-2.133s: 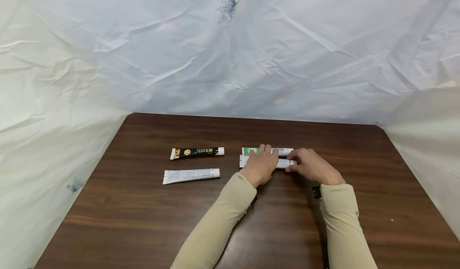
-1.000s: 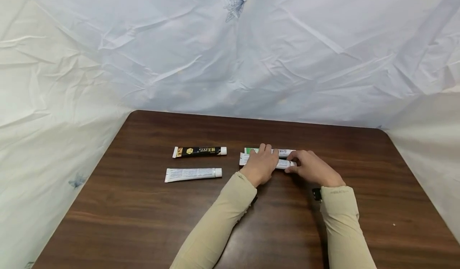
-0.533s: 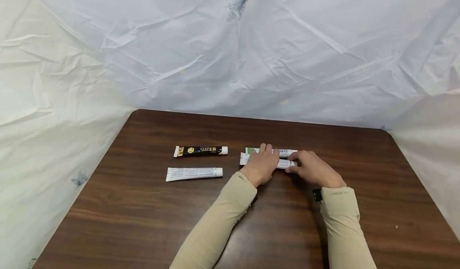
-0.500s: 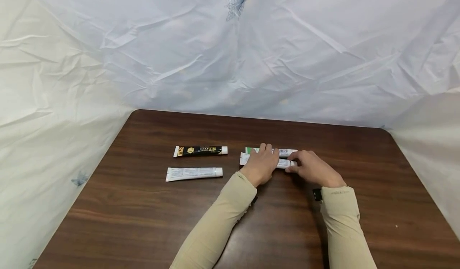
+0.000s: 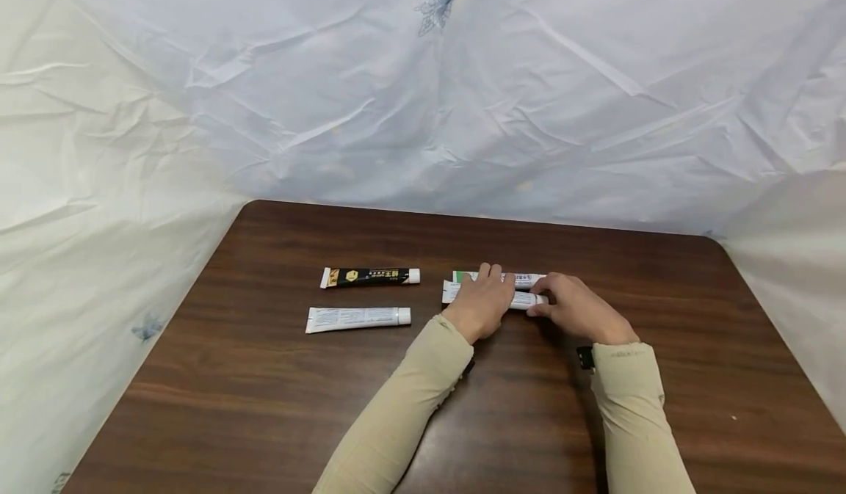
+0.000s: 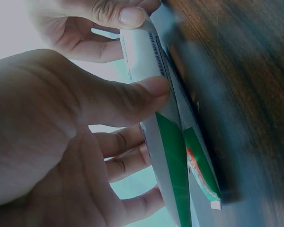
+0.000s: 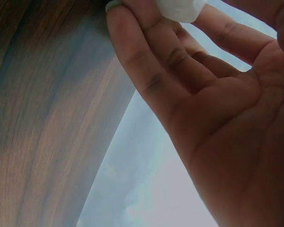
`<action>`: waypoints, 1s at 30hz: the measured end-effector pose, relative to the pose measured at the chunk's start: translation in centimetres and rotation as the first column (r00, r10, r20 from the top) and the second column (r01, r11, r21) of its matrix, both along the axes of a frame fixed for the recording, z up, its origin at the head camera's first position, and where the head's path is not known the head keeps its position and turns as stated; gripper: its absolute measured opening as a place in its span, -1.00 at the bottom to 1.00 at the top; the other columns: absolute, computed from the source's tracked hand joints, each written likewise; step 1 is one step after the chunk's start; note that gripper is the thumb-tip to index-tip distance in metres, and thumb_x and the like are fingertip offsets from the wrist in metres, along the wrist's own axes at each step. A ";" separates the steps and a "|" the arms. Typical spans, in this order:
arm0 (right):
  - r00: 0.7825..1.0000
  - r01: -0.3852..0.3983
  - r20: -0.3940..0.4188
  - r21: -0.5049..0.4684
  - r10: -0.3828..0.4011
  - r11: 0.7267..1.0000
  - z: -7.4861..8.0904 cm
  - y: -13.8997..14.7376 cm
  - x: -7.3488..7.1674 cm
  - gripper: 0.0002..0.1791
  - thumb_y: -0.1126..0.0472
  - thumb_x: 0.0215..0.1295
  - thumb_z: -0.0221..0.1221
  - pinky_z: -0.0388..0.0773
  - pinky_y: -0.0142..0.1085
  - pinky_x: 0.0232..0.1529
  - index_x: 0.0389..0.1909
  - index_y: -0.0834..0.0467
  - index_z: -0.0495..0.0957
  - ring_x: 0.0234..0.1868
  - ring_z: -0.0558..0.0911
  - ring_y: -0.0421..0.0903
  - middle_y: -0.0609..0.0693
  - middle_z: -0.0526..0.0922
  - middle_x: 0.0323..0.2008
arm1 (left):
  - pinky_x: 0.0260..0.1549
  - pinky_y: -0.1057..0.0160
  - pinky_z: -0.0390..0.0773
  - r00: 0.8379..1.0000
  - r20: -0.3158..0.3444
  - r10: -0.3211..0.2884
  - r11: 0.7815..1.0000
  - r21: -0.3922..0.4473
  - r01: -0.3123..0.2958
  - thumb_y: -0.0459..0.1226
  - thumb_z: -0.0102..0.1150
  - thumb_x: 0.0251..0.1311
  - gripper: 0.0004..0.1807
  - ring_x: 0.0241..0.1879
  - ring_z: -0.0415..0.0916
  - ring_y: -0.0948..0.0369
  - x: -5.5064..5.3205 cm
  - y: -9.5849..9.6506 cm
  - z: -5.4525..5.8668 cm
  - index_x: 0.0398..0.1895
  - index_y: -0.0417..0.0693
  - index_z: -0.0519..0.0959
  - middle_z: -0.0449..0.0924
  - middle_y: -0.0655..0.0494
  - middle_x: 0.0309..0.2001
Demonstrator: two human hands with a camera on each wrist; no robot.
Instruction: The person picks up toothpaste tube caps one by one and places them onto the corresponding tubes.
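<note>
Two white toothpaste tubes with green ends lie close together right of the table's middle. My left hand (image 5: 481, 302) grips the nearer toothpaste tube (image 5: 525, 301) around its body. The left wrist view shows the thumb on one side of this tube (image 6: 139, 52) and fingers on the other. At its right end, my right hand (image 5: 581, 309) pinches the cap end between thumb and fingers; the white cap (image 7: 182, 8) shows in the right wrist view. The farther toothpaste tube (image 5: 525, 280) lies just behind, partly hidden by the left fingers.
To the left lie a black toothpaste tube (image 5: 370, 277) with a white cap and, nearer, a white toothpaste tube (image 5: 357, 318) with print. All are on a dark wooden table (image 5: 264, 420). White sheeting (image 5: 330, 112) hangs behind and beside the table.
The head view has shifted slightly, and relative to the table both hands and the nearer tube sit a touch farther left. Both hands keep the same hold; the left-hand tubes have not moved.
</note>
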State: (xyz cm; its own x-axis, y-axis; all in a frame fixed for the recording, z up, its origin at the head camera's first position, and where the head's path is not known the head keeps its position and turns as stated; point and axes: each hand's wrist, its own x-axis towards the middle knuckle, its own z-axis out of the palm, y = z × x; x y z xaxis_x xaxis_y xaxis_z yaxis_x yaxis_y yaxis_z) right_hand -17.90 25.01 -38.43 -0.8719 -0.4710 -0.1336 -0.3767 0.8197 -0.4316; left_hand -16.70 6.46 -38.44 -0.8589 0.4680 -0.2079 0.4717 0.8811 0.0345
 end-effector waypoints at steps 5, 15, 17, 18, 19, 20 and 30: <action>1.000 -0.006 0.019 0.004 0.006 1.000 0.2 0.0 -0.1 -0.78 0.21 0.33 0.34 0.61 -0.09 -0.11 -0.06 0.20 0.72 -0.09 0.68 -0.03 0.12 0.74 -0.06 | 0.21 0.03 0.52 1.000 0.022 0.009 1.000 -0.002 -0.009 -0.12 0.20 0.42 -0.32 0.42 0.22 0.09 0.0 0.0 0.0 0.54 0.04 0.22 0.31 0.02 0.41; 0.997 0.037 0.070 -0.051 -0.034 0.998 0.2 0.4 0.2 -0.76 0.23 0.29 0.37 0.62 -0.18 -0.21 -0.06 0.22 0.68 -0.22 0.70 -0.12 0.04 0.76 -0.22 | 0.25 0.01 0.50 0.999 0.053 0.003 1.000 0.000 -0.003 -0.12 0.20 0.42 -0.30 0.45 0.20 0.09 0.2 0.1 0.1 0.55 0.04 0.20 0.28 0.01 0.44; 0.996 0.040 0.077 -0.052 -0.036 0.998 0.2 0.5 0.2 -0.76 0.24 0.30 0.37 0.62 -0.17 -0.20 -0.06 0.22 0.68 -0.21 0.70 -0.12 0.03 0.76 -0.22 | 0.25 0.01 0.50 0.998 0.055 0.001 1.000 -0.003 0.000 -0.11 0.21 0.41 -0.29 0.45 0.20 0.08 0.2 0.1 0.1 0.55 0.04 0.20 0.28 0.01 0.44; 0.996 0.045 0.078 -0.049 -0.041 0.998 0.2 0.5 0.2 -0.76 0.24 0.30 0.37 0.63 -0.17 -0.19 -0.06 0.22 0.68 -0.21 0.70 -0.12 0.03 0.76 -0.22 | 0.25 0.01 0.50 0.999 0.053 -0.001 1.000 -0.002 0.001 -0.11 0.22 0.41 -0.29 0.44 0.20 0.08 0.2 0.1 0.1 0.55 0.04 0.21 0.29 0.01 0.44; 0.996 0.041 0.078 -0.047 -0.037 0.998 0.3 0.5 0.2 -0.76 0.24 0.30 0.36 0.63 -0.15 -0.19 -0.05 0.23 0.67 -0.20 0.71 -0.10 0.05 0.76 -0.21 | 0.25 0.02 0.50 0.999 0.050 -0.003 1.000 -0.003 0.004 -0.10 0.22 0.41 -0.29 0.44 0.21 0.08 0.2 0.1 0.1 0.55 0.04 0.21 0.29 0.01 0.44; 0.996 0.046 0.076 -0.042 -0.043 0.998 0.3 0.5 0.2 -0.76 0.24 0.30 0.36 0.63 -0.15 -0.19 -0.05 0.22 0.68 -0.19 0.71 -0.10 0.05 0.76 -0.20 | 0.25 0.02 0.50 0.999 0.050 -0.005 1.000 -0.002 0.005 -0.11 0.22 0.41 -0.29 0.44 0.21 0.08 0.1 0.1 0.1 0.55 0.03 0.21 0.29 0.01 0.44; 0.998 0.034 0.050 -0.022 -0.033 0.999 0.9 0.9 0.0 -0.71 0.24 0.30 0.36 0.65 -0.05 -0.07 0.01 0.26 0.70 -0.09 0.71 -0.02 0.17 0.74 -0.04 | 0.24 0.01 0.50 0.999 0.043 -0.012 1.000 0.000 0.012 -0.11 0.26 0.38 -0.24 0.43 0.21 0.07 -0.1 0.4 0.2 0.56 0.03 0.18 0.29 0.00 0.43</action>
